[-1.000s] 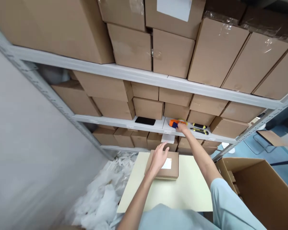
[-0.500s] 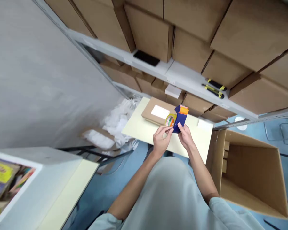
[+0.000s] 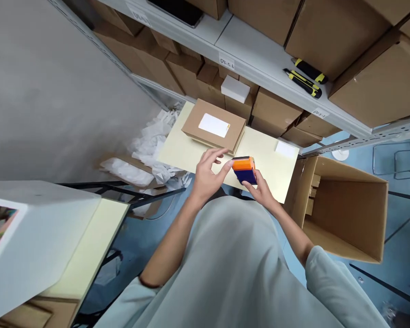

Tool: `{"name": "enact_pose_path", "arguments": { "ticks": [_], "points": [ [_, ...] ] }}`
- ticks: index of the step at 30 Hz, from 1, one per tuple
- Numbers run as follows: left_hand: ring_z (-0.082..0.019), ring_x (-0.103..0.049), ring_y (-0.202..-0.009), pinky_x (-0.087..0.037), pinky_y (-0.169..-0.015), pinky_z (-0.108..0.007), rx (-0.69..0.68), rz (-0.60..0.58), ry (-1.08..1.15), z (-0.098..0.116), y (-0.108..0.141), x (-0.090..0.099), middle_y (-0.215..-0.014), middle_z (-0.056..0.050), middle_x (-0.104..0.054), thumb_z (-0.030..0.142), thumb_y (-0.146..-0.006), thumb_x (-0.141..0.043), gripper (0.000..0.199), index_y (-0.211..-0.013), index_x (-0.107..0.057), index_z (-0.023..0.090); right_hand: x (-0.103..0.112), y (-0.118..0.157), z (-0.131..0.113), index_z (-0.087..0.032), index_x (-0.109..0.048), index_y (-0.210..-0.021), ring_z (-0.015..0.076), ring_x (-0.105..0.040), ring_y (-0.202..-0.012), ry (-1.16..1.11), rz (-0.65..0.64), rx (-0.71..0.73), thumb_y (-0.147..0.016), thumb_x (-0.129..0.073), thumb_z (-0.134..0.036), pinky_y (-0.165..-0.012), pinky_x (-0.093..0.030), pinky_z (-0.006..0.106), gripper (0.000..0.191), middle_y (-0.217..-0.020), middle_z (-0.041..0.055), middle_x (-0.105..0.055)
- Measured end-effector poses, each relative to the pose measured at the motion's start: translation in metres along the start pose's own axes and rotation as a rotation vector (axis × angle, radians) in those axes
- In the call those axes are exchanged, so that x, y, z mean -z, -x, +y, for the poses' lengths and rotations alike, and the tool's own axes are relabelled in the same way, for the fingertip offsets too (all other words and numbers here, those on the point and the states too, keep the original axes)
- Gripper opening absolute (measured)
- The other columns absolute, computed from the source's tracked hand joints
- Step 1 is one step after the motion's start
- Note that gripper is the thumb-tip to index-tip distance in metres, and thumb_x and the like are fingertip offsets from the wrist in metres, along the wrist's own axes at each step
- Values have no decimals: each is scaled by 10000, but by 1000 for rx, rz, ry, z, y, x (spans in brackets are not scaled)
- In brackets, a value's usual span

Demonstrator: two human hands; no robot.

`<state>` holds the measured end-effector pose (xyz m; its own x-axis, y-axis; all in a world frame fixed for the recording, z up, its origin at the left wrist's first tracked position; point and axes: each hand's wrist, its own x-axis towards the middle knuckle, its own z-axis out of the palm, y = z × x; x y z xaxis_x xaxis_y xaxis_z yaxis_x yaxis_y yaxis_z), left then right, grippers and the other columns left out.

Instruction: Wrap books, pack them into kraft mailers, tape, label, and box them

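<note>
One bare left hand (image 3: 209,175), one bare right hand (image 3: 263,190), one orange-and-dark-blue tape dispenser (image 3: 244,172), one flat brown cardboard box (image 3: 218,113) bearing one white rectangular label (image 3: 213,125), two black-and-yellow utility knives (image 3: 303,83), one small white box (image 3: 235,89), one large open cardboard carton (image 3: 351,214).

I'm in a packing stockroom: labelled parcel (image 3: 214,124) on the cream table (image 3: 263,146), metal shelving (image 3: 251,38) of cardboard boxes (image 3: 276,109) beyond it, crumpled white wrapping (image 3: 153,142) to its left, open carton (image 3: 351,212) right.

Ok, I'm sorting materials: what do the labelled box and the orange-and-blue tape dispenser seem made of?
Labelled box: likely cardboard, matte, from its plain brown faces. Tape dispenser: probably smooth plastic, from its solid, bright colours.
</note>
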<state>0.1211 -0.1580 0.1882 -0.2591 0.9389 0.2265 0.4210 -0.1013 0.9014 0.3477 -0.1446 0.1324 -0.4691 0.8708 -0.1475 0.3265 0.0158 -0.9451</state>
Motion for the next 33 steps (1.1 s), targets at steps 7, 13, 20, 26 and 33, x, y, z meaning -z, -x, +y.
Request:
{"name": "enact_pose_path", "arguments": {
  "ticks": [7,13,20,26,33],
  "points": [
    [-184,-721,-923,-571,-791,-313,6,-200,51,12,-14,10,-1075,-57,-800,412,-994,-763,250,-1149,-843,233,36,15,-5,-223,-605,-1273,288,-712,-979,316,-91,115,-1080,-608,-601,-897,-616,440,425,-1123,117,-740],
    [-198,-717,-909,-540,-727,-316,-24,-252,86,8,-7,16,-973,-49,-809,366,-1000,-768,152,-1005,-856,242,47,15,-10,-215,-584,-1367,330,-708,-1113,424,-170,230,-1117,-555,-564,-978,-608,484,430,-1192,159,-731],
    [-212,-717,-932,-617,-900,-393,-95,-116,0,-18,28,4,-958,-56,-795,366,-1068,-676,203,-981,-821,253,55,17,-4,-217,-541,-1419,361,-710,-1169,558,-276,289,-1128,-554,-519,-1015,-604,533,419,-1215,178,-749],
    [-199,-712,-904,-604,-854,-355,102,-20,59,-64,74,-25,-952,-50,-796,356,-1076,-645,228,-945,-798,248,91,41,20,-228,-571,-1260,341,-714,-1006,761,-453,169,-1138,-497,-553,-883,-603,468,355,-1052,141,-741],
    [-161,-666,-807,-564,-810,-309,365,169,171,-167,67,-47,-944,-41,-781,346,-975,-722,155,-938,-794,214,82,7,76,-207,-534,-1269,353,-717,-917,901,-452,1,-1136,-398,-648,-825,-607,492,480,-1014,157,-732]
  ]
}}
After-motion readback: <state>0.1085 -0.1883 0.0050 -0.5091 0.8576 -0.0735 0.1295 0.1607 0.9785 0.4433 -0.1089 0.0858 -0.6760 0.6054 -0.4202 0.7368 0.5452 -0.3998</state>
